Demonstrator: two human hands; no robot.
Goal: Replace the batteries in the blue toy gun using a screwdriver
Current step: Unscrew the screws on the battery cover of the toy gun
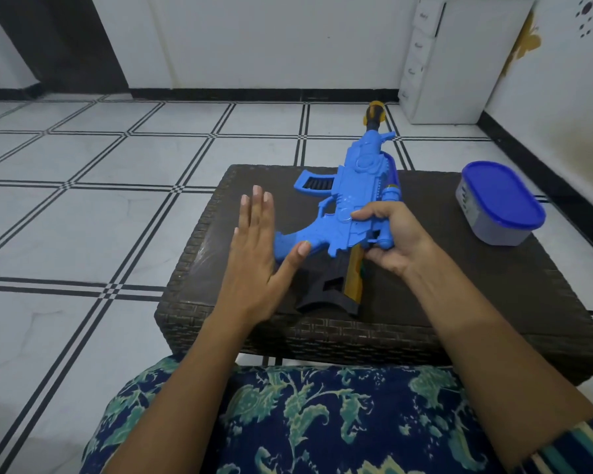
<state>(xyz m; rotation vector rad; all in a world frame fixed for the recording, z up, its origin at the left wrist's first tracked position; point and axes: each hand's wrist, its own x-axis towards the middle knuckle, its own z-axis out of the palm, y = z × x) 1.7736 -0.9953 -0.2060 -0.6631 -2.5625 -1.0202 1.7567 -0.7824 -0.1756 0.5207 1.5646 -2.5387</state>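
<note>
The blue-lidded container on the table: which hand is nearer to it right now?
Right. The right hand grips the blue toy gun mid-table, with a gap of bare table to the container. The left hand is open on the gun's far side, further away.

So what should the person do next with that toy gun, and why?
Probably close the left hand on the gun's grip to steady it. The right hand already holds the body, while the left is open with only its thumb touching. No screwdriver shows; it may be in the tub.
</note>
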